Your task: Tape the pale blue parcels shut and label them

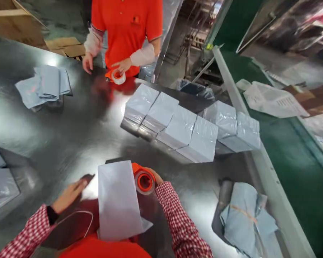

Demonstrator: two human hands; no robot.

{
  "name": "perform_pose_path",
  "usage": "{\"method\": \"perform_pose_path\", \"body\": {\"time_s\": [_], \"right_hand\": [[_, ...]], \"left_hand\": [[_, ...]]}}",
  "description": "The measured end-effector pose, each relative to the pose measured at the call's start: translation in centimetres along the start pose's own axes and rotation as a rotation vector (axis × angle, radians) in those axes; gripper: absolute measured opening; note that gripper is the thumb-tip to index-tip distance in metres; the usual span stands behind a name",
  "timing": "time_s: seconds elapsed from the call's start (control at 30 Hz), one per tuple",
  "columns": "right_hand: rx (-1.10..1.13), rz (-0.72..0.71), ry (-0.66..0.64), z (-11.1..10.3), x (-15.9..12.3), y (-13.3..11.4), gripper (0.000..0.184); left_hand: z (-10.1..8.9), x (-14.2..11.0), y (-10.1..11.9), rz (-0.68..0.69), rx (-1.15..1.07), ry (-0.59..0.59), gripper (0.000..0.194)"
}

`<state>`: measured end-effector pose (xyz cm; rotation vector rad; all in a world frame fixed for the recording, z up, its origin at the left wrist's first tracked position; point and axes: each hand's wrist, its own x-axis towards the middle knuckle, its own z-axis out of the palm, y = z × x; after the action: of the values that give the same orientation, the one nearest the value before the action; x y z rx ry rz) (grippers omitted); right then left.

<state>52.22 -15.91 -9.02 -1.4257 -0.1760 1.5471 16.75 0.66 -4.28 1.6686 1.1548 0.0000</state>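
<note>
In the head view, a white wrapped package (118, 200) stands on the dark metal table in front of me, with a loose flap sticking out at its lower right. My right hand (157, 176) grips an orange tape dispenser (136, 167) with a clear tape roll, close against the package's upper right side. Most of those fingers are hidden behind the dispenser. To the left of the package, my left hand (70, 195) is apart from it, fingers stretched out and slightly blurred, low over the shiny tabletop. A dark patch lies at its fingertips; I cannot tell whether it is a reflection.
Several wrapped white packages (177, 125) stand in a row beyond. Folded grey bags (50, 84) lie far left, a banded bundle (242, 211) at right. Across the table, a person in orange (127, 32) holds another tape dispenser (118, 76). A green conveyor (293, 172) runs along the right.
</note>
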Motion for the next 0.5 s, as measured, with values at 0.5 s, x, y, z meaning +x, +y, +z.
{"method": "perform_pose_path", "body": {"time_s": [0.5], "right_hand": [[-0.029, 0.056, 0.032, -3.9, -14.0, 11.7, 0.03]], "left_hand": [[1.1, -0.6, -0.1, -0.224, 0.033, 0.571, 0.058]]}}
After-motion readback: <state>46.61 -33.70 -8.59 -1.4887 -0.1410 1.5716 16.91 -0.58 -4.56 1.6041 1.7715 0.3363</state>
